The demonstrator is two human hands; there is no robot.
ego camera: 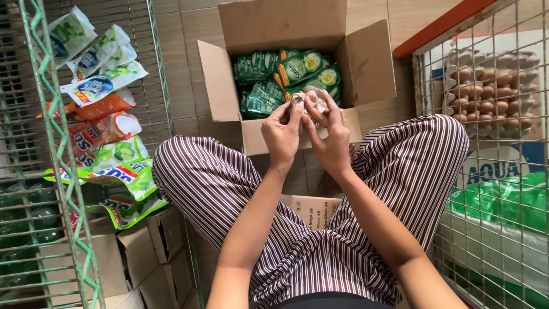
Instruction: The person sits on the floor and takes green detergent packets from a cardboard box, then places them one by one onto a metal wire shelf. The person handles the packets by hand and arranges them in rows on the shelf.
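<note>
The left hand [281, 134] and the right hand [330, 137] meet above the near edge of an open brown cardboard box [366, 63] that stands on the tiled floor [189, 34]. Together they hold a small crumpled clear plastic wrapper [303, 100], fingers [294, 111] of both hands pinched shut on it, the left from its left side, the right from below and right. Inside the box lie green and yellow refill sachets [297, 71], packed in rows. The person sits with knees apart in striped maroon-and-white trousers [217, 177]. To the left, green-and-white pouches [108, 68] hang on a green wire rack [54, 143]. To the right, brown eggs in trays [492, 86] sit behind a wire cage [514, 189].
</note>
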